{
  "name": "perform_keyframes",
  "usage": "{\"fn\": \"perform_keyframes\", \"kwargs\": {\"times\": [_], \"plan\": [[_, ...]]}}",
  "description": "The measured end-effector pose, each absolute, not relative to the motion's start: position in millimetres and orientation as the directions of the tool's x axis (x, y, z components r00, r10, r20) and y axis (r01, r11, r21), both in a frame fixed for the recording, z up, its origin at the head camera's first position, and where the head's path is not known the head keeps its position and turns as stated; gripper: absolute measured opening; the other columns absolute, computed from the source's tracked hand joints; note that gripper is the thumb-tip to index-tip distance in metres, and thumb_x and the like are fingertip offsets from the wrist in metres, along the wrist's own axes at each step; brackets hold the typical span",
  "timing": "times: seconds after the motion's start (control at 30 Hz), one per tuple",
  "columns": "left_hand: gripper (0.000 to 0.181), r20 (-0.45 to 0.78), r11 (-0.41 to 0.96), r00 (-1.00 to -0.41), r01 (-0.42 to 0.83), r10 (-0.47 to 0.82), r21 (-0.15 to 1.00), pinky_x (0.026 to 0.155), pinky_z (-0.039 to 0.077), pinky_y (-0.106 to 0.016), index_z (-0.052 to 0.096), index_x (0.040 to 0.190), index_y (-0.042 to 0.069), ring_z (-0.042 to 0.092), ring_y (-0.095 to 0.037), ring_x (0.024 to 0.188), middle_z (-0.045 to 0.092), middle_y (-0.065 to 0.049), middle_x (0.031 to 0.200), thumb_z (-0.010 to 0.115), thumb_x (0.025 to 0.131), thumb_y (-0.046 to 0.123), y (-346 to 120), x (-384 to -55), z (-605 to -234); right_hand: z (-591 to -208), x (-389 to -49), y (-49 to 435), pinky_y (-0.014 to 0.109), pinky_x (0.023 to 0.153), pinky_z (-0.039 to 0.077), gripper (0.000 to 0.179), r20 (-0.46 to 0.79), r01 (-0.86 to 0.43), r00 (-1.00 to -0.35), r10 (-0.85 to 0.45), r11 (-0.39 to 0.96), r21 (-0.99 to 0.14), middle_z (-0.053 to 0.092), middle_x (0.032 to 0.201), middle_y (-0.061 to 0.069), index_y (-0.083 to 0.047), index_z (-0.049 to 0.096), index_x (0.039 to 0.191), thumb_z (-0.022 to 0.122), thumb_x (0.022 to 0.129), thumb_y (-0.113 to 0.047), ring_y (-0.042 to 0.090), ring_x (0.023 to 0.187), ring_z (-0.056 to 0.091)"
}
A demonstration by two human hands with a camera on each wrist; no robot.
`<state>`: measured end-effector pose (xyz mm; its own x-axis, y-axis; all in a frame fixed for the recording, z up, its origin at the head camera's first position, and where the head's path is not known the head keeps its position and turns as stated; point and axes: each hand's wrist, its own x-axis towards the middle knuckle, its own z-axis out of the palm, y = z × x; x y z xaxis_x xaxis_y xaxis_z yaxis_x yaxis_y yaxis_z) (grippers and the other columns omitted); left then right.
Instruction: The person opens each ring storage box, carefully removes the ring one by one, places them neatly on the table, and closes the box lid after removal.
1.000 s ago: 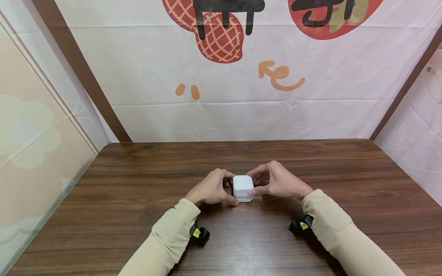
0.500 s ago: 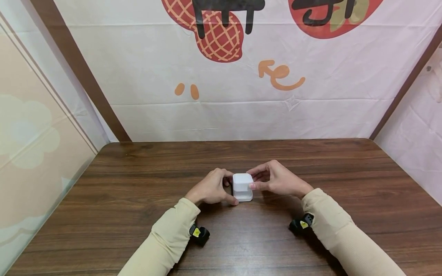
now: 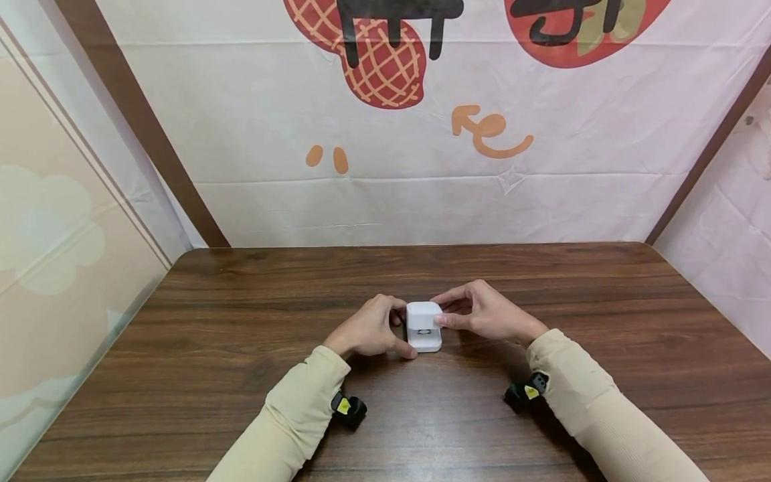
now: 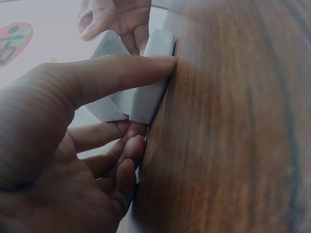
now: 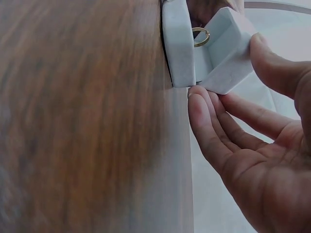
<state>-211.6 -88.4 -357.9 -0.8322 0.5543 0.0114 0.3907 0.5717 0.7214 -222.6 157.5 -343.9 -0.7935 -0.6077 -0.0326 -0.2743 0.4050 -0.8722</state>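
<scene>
A small white ring box [image 3: 423, 313] stands partly open on the wooden table, its front facing me. My left hand [image 3: 369, 328] holds the base [image 4: 148, 99] from the left, with the thumb across its near side and fingers behind. On the right, my right hand [image 3: 492, 316] pinches the raised lid [image 5: 228, 68], thumb at the lid's front edge and fingers towards the back. A gold ring [image 5: 208, 37] stands up from the base in the right wrist view. In the head view the ring's slot shows only as a small dark mark under the lid.
The dark brown wooden table [image 3: 271, 281] runs back to a white printed cloth [image 3: 421, 211]. A black wrist camera [image 3: 348, 410] sits on the left sleeve, another black camera [image 3: 525, 393] on the right.
The lid has tilted up and back under my right hand, from nearly shut to partly open, and the inside now shows. My left hand has stayed at the base.
</scene>
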Motion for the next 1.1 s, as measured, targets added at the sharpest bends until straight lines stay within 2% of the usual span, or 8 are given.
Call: {"fn": "perform_keyframes", "kwargs": {"times": [0.27, 0.47, 0.7, 0.93, 1.1], "plan": [[0.04, -0.005, 0.563, -0.841, 0.358, 0.541, 0.745, 0.075, 0.046, -0.027, 0.069, 0.097, 0.004, 0.055, -0.015, 0.083, 0.062, -0.002, 0.085, 0.094, 0.066, 0.011, -88, -212, -359, -345, -224, 157, 0.031, 0.089, 0.051, 0.038, -0.039, -0.263, -0.807, -0.589, 0.418, -0.87, 0.073, 0.112, 0.01, 0.006, 0.065, 0.127, 0.067, 0.1, -0.02, 0.019, 0.102, 0.067], [0.041, -0.038, 0.54, -0.846, 0.305, 0.532, 0.784, 0.076, 0.046, -0.027, 0.068, 0.097, 0.003, 0.055, -0.016, 0.084, 0.062, -0.004, 0.088, 0.094, 0.066, 0.008, -87, -212, -359, -347, -226, 157, 0.035, 0.09, 0.054, 0.042, -0.078, -0.176, -0.819, -0.569, 0.378, -0.909, 0.073, 0.107, 0.016, 0.014, 0.058, 0.13, 0.06, 0.104, -0.019, 0.026, 0.098, 0.071], [0.044, -0.052, 0.519, -0.849, 0.272, 0.526, 0.81, 0.077, 0.046, -0.027, 0.067, 0.099, 0.002, 0.055, -0.016, 0.085, 0.062, -0.005, 0.089, 0.094, 0.065, 0.006, -87, -211, -359, -348, -228, 157, 0.037, 0.092, 0.054, 0.05, -0.103, -0.142, -0.829, -0.55, 0.384, -0.912, 0.072, 0.108, 0.017, 0.015, 0.057, 0.132, 0.057, 0.105, -0.027, 0.026, 0.098, 0.071], [0.044, -0.056, 0.52, -0.854, 0.262, 0.518, 0.813, 0.077, 0.046, -0.027, 0.067, 0.1, 0.001, 0.055, -0.017, 0.085, 0.062, -0.005, 0.09, 0.094, 0.065, 0.005, -87, -212, -359, -337, -226, 161, 0.037, 0.089, 0.054, 0.045, -0.097, -0.159, -0.867, -0.488, 0.458, -0.875, 0.075, 0.103, 0.011, 0.004, 0.069, 0.123, 0.067, 0.099, -0.034, 0.023, 0.096, 0.071], [0.044, -0.054, 0.511, -0.857, 0.255, 0.513, 0.821, 0.076, 0.044, -0.027, 0.067, 0.098, 0.002, 0.054, -0.017, 0.084, 0.061, -0.005, 0.088, 0.094, 0.063, 0.004, -87, -212, -360, -324, -224, 167, 0.036, 0.087, 0.054, 0.038, -0.038, -0.252, -0.885, -0.464, 0.545, -0.799, 0.076, 0.103, 0.002, -0.006, 0.077, 0.113, 0.078, 0.09, -0.037, 0.016, 0.099, 0.069]]}}
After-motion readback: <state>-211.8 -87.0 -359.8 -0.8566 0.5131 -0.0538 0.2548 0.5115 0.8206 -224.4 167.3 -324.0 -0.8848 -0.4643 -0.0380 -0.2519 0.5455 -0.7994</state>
